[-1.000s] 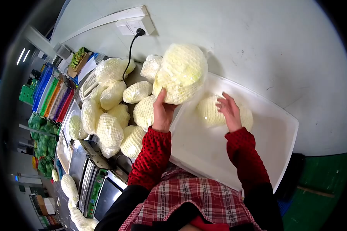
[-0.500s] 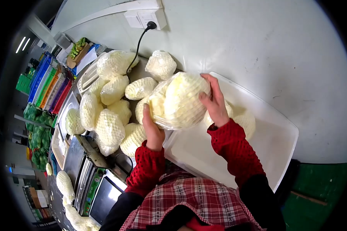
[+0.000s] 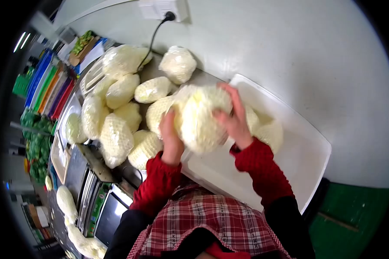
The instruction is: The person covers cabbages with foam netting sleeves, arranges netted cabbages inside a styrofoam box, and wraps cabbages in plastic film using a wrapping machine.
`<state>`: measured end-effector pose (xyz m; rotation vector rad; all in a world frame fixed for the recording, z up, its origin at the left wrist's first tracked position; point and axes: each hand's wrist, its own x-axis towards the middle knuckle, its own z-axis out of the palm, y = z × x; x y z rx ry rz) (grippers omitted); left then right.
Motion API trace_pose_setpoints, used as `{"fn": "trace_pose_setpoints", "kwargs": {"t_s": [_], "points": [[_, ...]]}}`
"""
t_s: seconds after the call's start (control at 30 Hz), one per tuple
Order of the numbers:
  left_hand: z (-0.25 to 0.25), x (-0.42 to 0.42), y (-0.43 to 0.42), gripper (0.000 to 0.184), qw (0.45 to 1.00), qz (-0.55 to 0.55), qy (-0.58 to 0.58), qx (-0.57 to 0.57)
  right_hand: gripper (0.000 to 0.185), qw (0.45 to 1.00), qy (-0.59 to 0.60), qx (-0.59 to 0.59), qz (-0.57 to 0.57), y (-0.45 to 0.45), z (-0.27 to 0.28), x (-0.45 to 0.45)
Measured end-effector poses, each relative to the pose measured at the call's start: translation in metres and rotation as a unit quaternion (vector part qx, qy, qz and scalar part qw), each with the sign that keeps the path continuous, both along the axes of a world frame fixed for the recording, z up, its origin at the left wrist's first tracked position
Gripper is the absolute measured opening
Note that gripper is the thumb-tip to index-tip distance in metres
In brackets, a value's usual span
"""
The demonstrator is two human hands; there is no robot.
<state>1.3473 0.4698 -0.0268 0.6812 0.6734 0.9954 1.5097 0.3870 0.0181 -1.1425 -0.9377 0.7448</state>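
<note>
Between both hands is a large pale-yellow, roundish bundle (image 3: pixel 201 123) in white foam netting and clear film. What is inside it cannot be made out. My left hand (image 3: pixel 172 140) grips its left side, and my right hand (image 3: pixel 237 123) grips its right side with bent fingers. Motion blurs the bundle and the fingers. Beneath and to the right is a white plastic bin (image 3: pixel 307 172), where similar net-wrapped pieces (image 3: pixel 270 134) lie near the back, partly hidden by my right hand. Just left of my left hand rests another netted piece (image 3: pixel 145 150).
Several netted pieces (image 3: pixel 116 140) are heaped on the metal counter to the left. A black plug cord (image 3: pixel 155 36) hangs from the wall socket (image 3: pixel 170 7). Near the front left stands a device with a dark screen (image 3: pixel 112 218). Coloured crates (image 3: pixel 52 93) are stacked beyond the counter.
Both hands have turned the bundle, so a rounder side now shows, and have lowered it slightly. The camera view has shifted a little.
</note>
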Motion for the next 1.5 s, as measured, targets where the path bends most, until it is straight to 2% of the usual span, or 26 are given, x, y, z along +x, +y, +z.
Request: {"fn": "trace_pose_setpoints", "kwargs": {"t_s": [0.07,0.17,0.2,0.23,0.37,0.43,0.5,0.53,0.57,0.6,0.63,0.67,0.7,0.73,0.77,0.8,0.83,0.9,0.97,1.1,1.17,1.23,1.3,1.4,1.47,1.5], "points": [[-0.025,0.024,0.041,0.053,0.997,-0.02,-0.068,-0.018,0.069,0.99,-0.125,0.002,-0.072,0.049,0.005,0.02],[-0.027,0.05,0.079,0.061,0.992,-0.057,-0.098,0.052,0.072,0.994,-0.094,-0.01,-0.06,0.114,0.007,0.054],[-0.027,0.051,0.082,0.065,0.997,-0.036,-0.006,-0.066,0.072,0.988,-0.135,-0.04,-0.057,0.131,0.001,0.065],[-0.021,0.05,0.072,0.066,0.994,-0.057,0.077,-0.047,0.071,0.981,-0.176,-0.069,-0.053,0.147,-0.009,0.075],[-0.073,0.023,0.058,0.057,0.978,-0.151,0.118,-0.08,0.073,0.921,-0.359,-0.136,-0.069,0.183,-0.09,0.088],[-0.036,-0.008,0.03,0.05,0.957,-0.103,0.243,0.121,0.073,0.903,-0.383,-0.165,-0.101,0.194,-0.099,0.081],[0.009,-0.065,0.012,0.055,0.797,0.158,0.42,0.403,0.071,0.763,-0.56,-0.227,-0.23,0.181,-0.079,0.057],[0.005,-0.102,0.026,0.062,0.724,0.239,0.46,0.455,0.066,0.713,-0.622,-0.083,-0.312,0.175,-0.075,0.048],[0.006,-0.137,0.029,0.065,0.736,0.291,0.495,0.36,0.061,0.82,-0.516,-0.013,-0.247,0.173,-0.08,0.03],[0.005,-0.171,0.039,0.067,0.677,0.342,0.552,0.347,0.057,0.899,-0.394,0.054,-0.183,0.166,-0.083,0.002],[-0.013,-0.208,0.051,0.065,0.623,0.378,0.612,0.308,0.052,0.986,-0.16,-0.029,-0.034,0.154,-0.088,-0.044],[-0.037,-0.244,0.066,0.057,0.653,0.372,0.611,0.249,0.048,0.99,-0.035,-0.007,0.137,0.134,-0.076,-0.081],[-0.04,-0.269,0.078,0.053,0.827,0.307,0.467,0.066,0.048,0.988,-0.07,0.024,0.137,0.145,-0.094,-0.139],[-0.054,-0.289,0.093,0.056,0.858,0.29,0.423,0.022,0.049,0.984,-0.103,0.054,0.135,0.155,-0.11,-0.195],[-0.066,-0.298,0.1,0.06,0.879,0.28,0.385,-0.03,0.07,0.941,-0.184,-0.074,0.273,0.16,-0.088,-0.216],[-0.06,-0.268,0.101,0.064,0.883,0.25,0.396,-0.032,0.088,0.928,-0.081,-0.136,0.337,0.162,-0.077,-0.218],[-0.036,-0.257,0.084,0.068,0.881,0.241,0.406,-0.033,0.098,0.975,-0.142,-0.089,0.145,0.164,-0.107,-0.272],[-0.018,-0.249,0.061,0.069,0.81,0.245,0.522,0.106,0.104,0.945,-0.048,-0.114,0.302,0.141,-0.063,-0.235],[0.012,-0.231,0.037,0.054,0.888,0.231,0.397,0.022,0.105,0.956,-0.191,-0.104,0.198,0.104,-0.038,-0.233],[-0.015,-0.192,-0.005,0.058,0.9,0.196,0.353,0.165,0.108,0.977,-0.16,-0.134,0.052,0.089,-0.041,-0.209],[-0.005,-0.157,-0.021,0.056,0.863,0.182,0.429,0.196,0.103,0.977,-0.087,-0.171,0.088,0.084,-0.039,-0.169],[0.017,-0.114,-0.051,0.043,0.888,0.149,0.348,0.26,0.093,0.997,-0.027,-0.068,0.04,0.042,-0.022,-0.116],[0.035,-0.087,-0.078,0.036,0.868,0.05,0.278,0.409,0.085,0.994,0.081,0.058,-0.036,0.01,-0.05,-0.058],[0.046,-0.061,-0.088,0.034,0.821,-0.114,0.311,0.465,0.065,0.955,0.288,0.052,-0.049,-0.101,-0.056,0.044],[0.021,-0.059,-0.085,0.031,0.87,-0.132,0.322,0.348,0.055,0.89,0.401,-0.028,-0.215,-0.171,-0.097,0.087],[0.006,-0.064,-0.083,0.03,0.906,-0.147,0.304,0.256,0.057,0.906,0.305,-0.016,-0.293,-0.208,-0.163,0.117]]}}
